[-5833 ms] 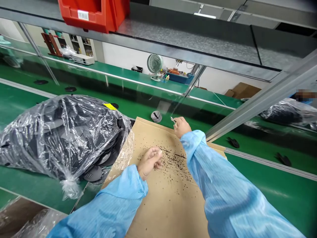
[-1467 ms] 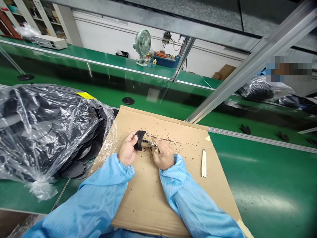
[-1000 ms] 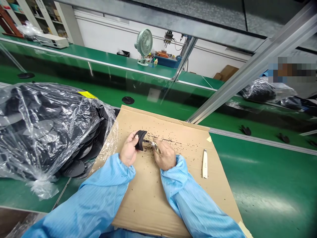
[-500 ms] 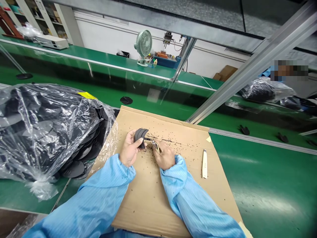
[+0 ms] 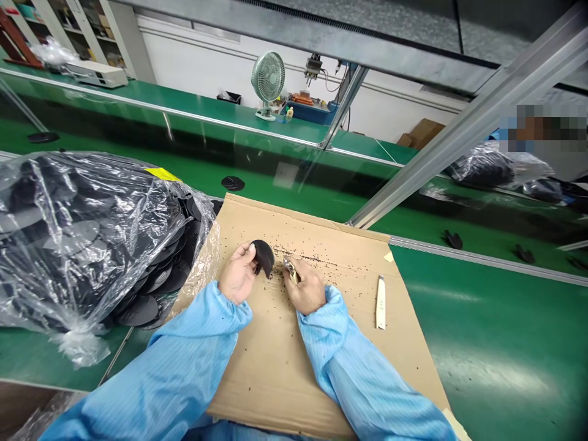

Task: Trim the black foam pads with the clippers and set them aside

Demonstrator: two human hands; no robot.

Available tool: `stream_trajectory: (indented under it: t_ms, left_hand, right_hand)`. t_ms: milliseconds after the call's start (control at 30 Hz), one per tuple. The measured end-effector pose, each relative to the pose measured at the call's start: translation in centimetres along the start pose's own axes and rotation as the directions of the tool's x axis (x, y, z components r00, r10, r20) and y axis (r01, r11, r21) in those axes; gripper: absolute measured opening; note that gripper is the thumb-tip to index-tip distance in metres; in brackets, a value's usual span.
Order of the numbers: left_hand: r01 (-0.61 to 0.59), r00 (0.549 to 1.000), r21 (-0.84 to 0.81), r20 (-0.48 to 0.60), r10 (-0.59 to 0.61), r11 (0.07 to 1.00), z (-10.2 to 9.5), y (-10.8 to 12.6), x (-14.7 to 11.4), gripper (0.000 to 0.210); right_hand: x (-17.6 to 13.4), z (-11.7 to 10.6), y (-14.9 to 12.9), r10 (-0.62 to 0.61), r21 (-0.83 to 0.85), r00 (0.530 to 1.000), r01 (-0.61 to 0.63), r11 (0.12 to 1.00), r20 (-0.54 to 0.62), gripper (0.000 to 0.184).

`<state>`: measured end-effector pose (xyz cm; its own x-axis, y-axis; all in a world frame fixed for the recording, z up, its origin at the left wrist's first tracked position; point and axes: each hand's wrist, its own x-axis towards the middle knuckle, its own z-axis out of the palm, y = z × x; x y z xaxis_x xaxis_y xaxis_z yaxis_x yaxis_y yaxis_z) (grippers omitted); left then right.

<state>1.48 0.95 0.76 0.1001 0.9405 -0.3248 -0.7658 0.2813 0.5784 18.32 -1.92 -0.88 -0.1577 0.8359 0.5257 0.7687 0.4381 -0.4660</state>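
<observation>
My left hand (image 5: pixel 237 275) pinches a thin black round piece (image 5: pixel 263 257), bent into a curve, above the cardboard sheet (image 5: pixel 275 367). Just to its right, my right hand (image 5: pixel 304 286) is closed around small shiny metal clippers (image 5: pixel 289 267), most of which the fingers hide. A short gap separates the clippers from the black piece. Tiny black bits (image 5: pixel 316 260) lie scattered over the cardboard around and beyond both hands. A flat whitish knife-like tool (image 5: pixel 380 303) with faint writing rests on the cardboard to the right.
A big clear plastic bag (image 5: pixel 82 245) of black round pieces fills the left side. The cardboard lies on a green bench (image 5: pixel 487 331). A slanted metal post (image 5: pixel 413 159) rises behind it. Another black disc (image 5: pixel 233 183) and a fan (image 5: pixel 268 82) are farther back.
My left hand has turned the black piece, so its smooth side now faces up. The clippers have come away from it, and my right hand stays nearly in place.
</observation>
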Motion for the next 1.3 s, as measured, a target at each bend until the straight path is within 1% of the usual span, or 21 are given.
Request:
stream_trajectory:
  t_ms: [133, 233, 333, 500, 633, 833, 933, 1033, 1167, 1300]
  left_hand:
    - [0.129, 0.991, 0.035, 0.04, -0.131, 0.991, 0.1, 0.4, -0.4, 0.03]
    - [0.229, 0.97, 0.05, 0.07, -0.232, 0.972, 0.1, 0.6, -0.5, 0.022]
    - [0.273, 0.954, 0.083, 0.103, -0.281, 0.958, 0.1, 0.6, -0.5, 0.02]
    - [0.268, 0.952, 0.128, 0.115, -0.283, 0.955, 0.2, 0.5, -0.6, 0.026]
    - [0.271, 0.954, 0.156, 0.092, -0.287, 0.95, 0.4, 0.5, -0.8, 0.025]
    - [0.254, 0.958, 0.165, 0.09, -0.271, 0.953, 0.5, 0.4, -0.8, 0.025]
    - [0.252, 0.96, 0.179, 0.077, -0.269, 0.951, 0.4, 0.3, -0.7, 0.025]
    - [0.225, 0.967, 0.187, 0.076, -0.242, 0.956, 0.2, 0.1, -0.6, 0.026]
    - [0.188, 0.976, 0.197, 0.073, -0.206, 0.962, -0.2, -0.3, -0.3, 0.029]
    - [0.161, 0.984, 0.199, 0.042, -0.173, 0.967, -0.3, -0.6, -0.3, 0.03]
  right_hand:
    - [-0.3, 0.1, -0.3, -0.061, -0.012, 0.997, 0.062, 0.998, 0.055, 0.034]
    - [-0.4, 0.1, -0.6, -0.118, -0.025, 0.985, 0.122, 0.992, 0.127, 0.038]
    - [-0.5, 0.0, -0.9, -0.157, -0.022, 0.969, 0.163, 0.986, 0.189, 0.039]
    - [-0.6, -0.1, -1.2, -0.162, -0.021, 0.957, 0.172, 0.985, 0.239, 0.04]
    - [-0.6, -0.1, -1.3, -0.161, -0.028, 0.952, 0.174, 0.984, 0.261, 0.039]
    - [-0.5, -0.2, -1.5, -0.134, -0.04, 0.959, 0.149, 0.988, 0.251, 0.039]
    - [-0.5, -0.2, -1.6, -0.125, -0.049, 0.954, 0.144, 0.988, 0.273, 0.039]
    - [-0.4, -0.3, -1.6, -0.12, -0.077, 0.944, 0.151, 0.986, 0.308, 0.041]
    - [-0.1, -0.5, -1.8, -0.072, -0.151, 0.92, 0.14, 0.979, 0.385, 0.048]
    - [0.2, -1.0, -2.7, 0.027, -0.232, 0.885, 0.092, 0.968, 0.465, 0.05]
